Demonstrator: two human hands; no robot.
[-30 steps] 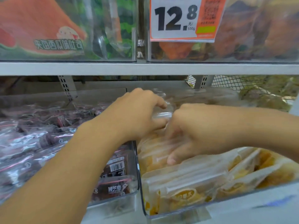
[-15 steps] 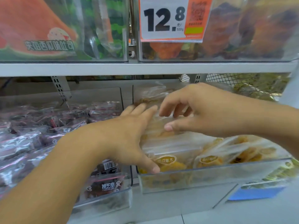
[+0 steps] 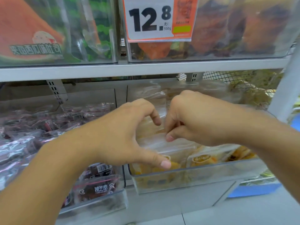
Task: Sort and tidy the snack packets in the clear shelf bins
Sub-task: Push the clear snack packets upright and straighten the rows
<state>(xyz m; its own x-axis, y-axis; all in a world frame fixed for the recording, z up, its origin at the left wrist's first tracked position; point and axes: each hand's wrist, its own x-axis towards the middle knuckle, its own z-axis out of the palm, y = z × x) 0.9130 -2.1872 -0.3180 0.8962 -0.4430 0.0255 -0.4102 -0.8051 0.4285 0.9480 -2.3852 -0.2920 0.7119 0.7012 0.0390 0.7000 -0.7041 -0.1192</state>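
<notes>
Two hands' grip clamped on yellow packets (image 3: 170, 148), dark packets (image 3: 40, 127) left, price tag (image 3: 159, 19) above

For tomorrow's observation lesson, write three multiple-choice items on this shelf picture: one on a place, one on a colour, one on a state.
1. Where is the price card reading 12.8?
A. On the upper bin front
B. On the floor
C. Inside the lower left bin

2. What colour are the snacks in the bin under the hands?
A. Blue
B. Yellow-orange
C. Black

3. What is the right hand doing?
A. Hanging idle at the side
B. Pinching a clear packet
C. Pressing flat on the price card

Answers: 1 A, the card hangs on the clear front above the shelf edge. 2 B, yellow pieces show through the wrappers. 3 B, its curled fingers and thumb close on the wrapper, beside the left hand.
</notes>
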